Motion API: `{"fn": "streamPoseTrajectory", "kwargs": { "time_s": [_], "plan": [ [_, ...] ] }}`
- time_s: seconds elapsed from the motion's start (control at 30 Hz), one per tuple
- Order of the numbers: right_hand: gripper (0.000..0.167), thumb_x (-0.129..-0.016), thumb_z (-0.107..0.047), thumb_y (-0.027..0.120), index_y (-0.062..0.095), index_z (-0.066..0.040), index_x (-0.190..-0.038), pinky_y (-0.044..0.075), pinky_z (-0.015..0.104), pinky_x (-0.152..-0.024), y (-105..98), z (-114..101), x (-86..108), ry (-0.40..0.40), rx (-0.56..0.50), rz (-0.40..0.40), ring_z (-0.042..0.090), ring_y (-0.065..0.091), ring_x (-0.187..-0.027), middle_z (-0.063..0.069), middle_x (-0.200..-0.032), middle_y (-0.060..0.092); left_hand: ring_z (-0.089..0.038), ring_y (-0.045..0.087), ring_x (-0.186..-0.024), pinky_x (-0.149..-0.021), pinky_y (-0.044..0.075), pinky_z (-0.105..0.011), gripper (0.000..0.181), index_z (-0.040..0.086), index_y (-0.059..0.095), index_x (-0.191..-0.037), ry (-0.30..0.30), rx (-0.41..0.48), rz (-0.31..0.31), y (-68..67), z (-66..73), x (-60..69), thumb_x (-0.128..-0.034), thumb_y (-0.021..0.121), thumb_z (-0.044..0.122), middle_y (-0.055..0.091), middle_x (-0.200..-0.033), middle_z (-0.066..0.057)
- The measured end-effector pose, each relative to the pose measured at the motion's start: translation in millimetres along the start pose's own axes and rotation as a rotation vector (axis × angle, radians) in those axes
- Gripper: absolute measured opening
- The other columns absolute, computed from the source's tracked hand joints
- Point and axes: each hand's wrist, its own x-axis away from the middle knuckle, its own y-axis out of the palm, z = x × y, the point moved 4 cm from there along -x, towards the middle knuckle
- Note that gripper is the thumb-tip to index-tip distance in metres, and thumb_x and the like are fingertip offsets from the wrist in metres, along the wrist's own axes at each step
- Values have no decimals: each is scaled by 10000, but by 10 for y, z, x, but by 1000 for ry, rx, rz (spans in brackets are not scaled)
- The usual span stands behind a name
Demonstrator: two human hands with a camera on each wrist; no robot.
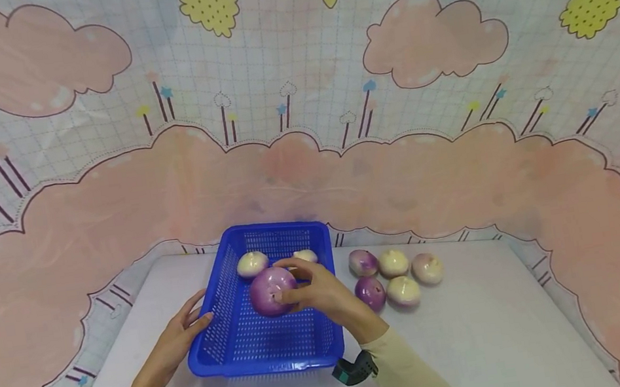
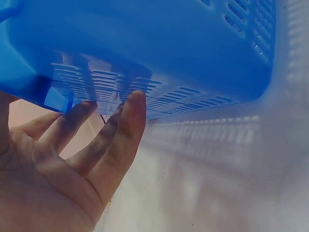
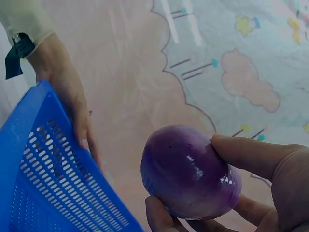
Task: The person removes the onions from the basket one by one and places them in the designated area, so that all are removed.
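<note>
A blue perforated plastic basket [image 1: 286, 363] sits on the white table, with a pale onion [image 1: 252, 264] inside at the far left and another pale onion [image 1: 306, 257] at the far right, partly hidden. My left hand [image 1: 178, 337] holds the basket's left side, thumb over the rim and fingers [image 2: 128, 121] against the slotted outer wall. Above the basket's middle, my right hand [image 1: 318, 291] grips a glossy purple onion [image 3: 190, 171] between thumb and fingers. In the right wrist view the onion hangs apart from the basket wall.
Right of the basket, several onions lie grouped on the table [image 1: 485, 341]: purple ones such as the near-left onion [image 1: 370, 293] and pale ones such as the near-right onion [image 1: 404, 292]. A pink cloud-patterned cloth [image 1: 284, 177] rises behind the table.
</note>
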Motion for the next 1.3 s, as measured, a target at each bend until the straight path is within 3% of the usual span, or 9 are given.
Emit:
{"fn": "streamPoseTrajectory", "kwargs": {
  "time_s": [0.37, 0.8, 1.03, 1.3],
  "plan": [
    [559, -853, -69, 721, 526, -114, -1374, 603, 415, -843, -229, -28, 222, -43, -77, 12, 258, 622, -1132, 176, -1407, 511, -514, 405, -1369, -1061, 365, -679, 782, 223, 98, -1594, 4, 3, -2, 1, 3, 9, -988, 543, 437, 259, -1589, -265],
    [579, -859, -84, 723, 502, -120, -1392, 588, 428, -887, -642, -11, 419, -35, -44, 105, 344, 579, -1221, 216, -1424, 471, -520, 389, -1376, -1067, 355, -684, 767, 225, 94, -1595, 10, 4, -8, 9, -5, 8, -997, 536, 414, 247, -1590, -272],
    [570, -864, -152, 738, 524, -195, -1391, 581, 410, -905, -910, 116, 525, 15, 15, 193, 354, 520, -1293, 157, -1444, 489, -521, 393, -1373, -1075, 350, -684, 770, 223, 104, -1593, 18, 11, -7, 12, -6, 5, -992, 539, 429, 255, -1589, -270],
    [551, -883, -144, 719, 522, -168, -1397, 578, 440, -908, -1109, 229, 648, 14, 10, 224, 378, 485, -1323, 161, -1461, 482, -514, 384, -1383, -1087, 329, -689, 774, 228, 99, -1593, 12, 16, -11, 0, 7, 8, -990, 539, 433, 250, -1594, -263]
  ]
}}
